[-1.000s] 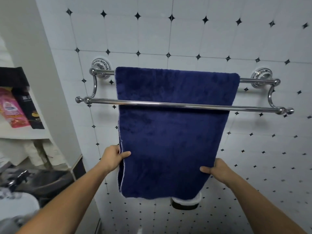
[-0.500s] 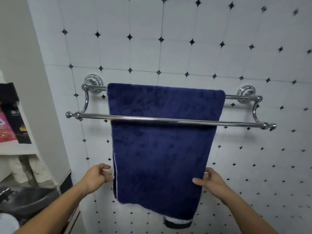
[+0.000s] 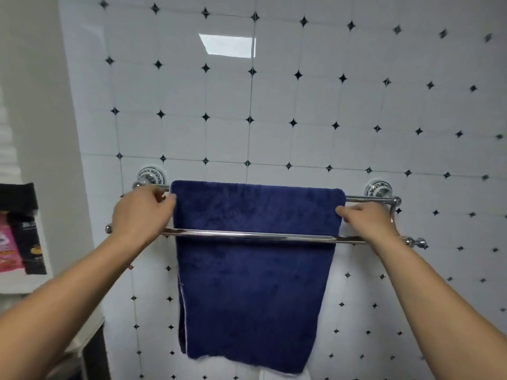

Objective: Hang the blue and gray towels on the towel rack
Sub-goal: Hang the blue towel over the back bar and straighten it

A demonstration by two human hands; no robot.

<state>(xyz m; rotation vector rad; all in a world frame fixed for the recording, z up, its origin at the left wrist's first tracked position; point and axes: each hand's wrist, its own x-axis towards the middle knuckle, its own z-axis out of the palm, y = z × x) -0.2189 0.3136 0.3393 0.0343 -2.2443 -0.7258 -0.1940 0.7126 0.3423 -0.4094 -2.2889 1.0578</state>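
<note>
Where the blue towel [image 3: 255, 283] folds over the rear bar [image 3: 367, 199] of the towel rack [image 3: 378, 189], both grips are up at its top corners, one on each side. The left grip [image 3: 142, 212] sits at the upper left corner, its fingers curled and their tips pinching the towel's left edge just below the fold, with the back of the hand covering the left end of the front bar [image 3: 247, 233]. The right grip [image 3: 365, 222] is at the upper right corner: its thumb lies on the front face of the cloth right at the edge, while the other fingers curl behind and are hidden, so it too grasps the towel. Between the two grips the towel's top edge lies straight and level along the rear bar. From there the cloth hangs down flat behind the front bar, its lower hem near the bottom of the view, well below both grips, and a thin pale seam runs down its left side. Behind the rack is a white tiled wall [image 3: 301, 105] with small black diamond insets. Far to the left, a shelf [image 3: 16, 283] holds a pink packet [image 3: 8, 250] and a black packet [image 3: 31, 242] standing side by side.
</note>
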